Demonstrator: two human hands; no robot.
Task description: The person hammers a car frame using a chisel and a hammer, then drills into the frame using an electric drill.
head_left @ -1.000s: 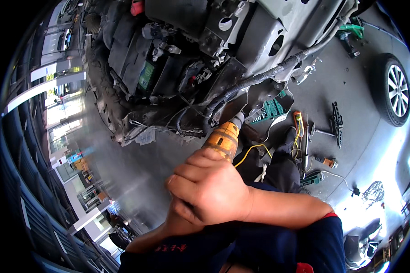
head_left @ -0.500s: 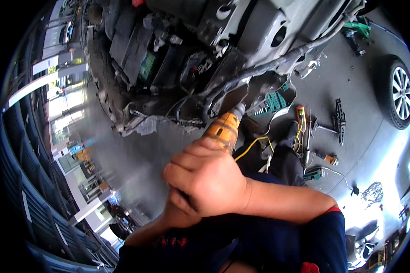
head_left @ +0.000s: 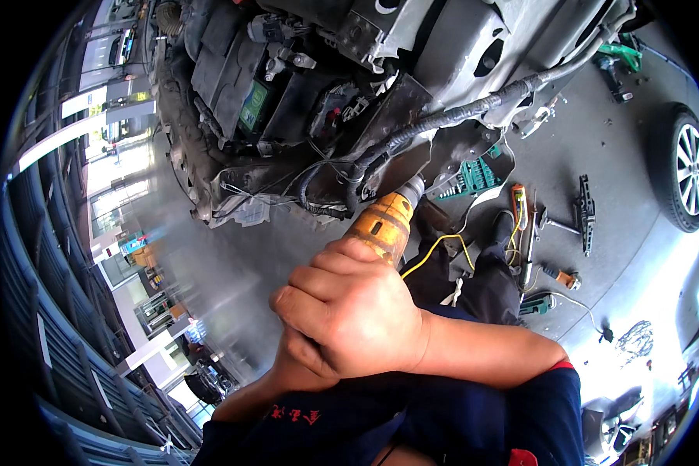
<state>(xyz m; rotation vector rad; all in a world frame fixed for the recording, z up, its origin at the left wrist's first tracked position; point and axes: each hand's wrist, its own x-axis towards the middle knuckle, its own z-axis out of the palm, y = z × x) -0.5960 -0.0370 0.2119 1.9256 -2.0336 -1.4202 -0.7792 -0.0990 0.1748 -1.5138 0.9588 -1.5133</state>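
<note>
A worn yellow power drill (head_left: 380,227) points up and to the right, its grey chuck at the torn edge of a stripped car body (head_left: 450,66). My right hand (head_left: 357,311) is closed round the drill's rear end, fingers curled over it. Beneath it, my left hand (head_left: 307,366) is closed too, pressed against the right; its fingers are mostly hidden. The bit, if any, cannot be seen behind the body's edge. A thick taped wiring harness (head_left: 474,105) runs across the body just beyond the chuck.
Below the body lies a green socket set (head_left: 478,177). A yellow cable (head_left: 429,255) runs by my legs. On the floor to the right are an orange tool (head_left: 519,206), a black slotted bar (head_left: 585,216), a green power tool (head_left: 537,304) and a car wheel (head_left: 690,167).
The view has shifted slightly, so the car body and floor items sit a little lower and further right. Both hands keep their hold, and the drill stays at the body's edge.
</note>
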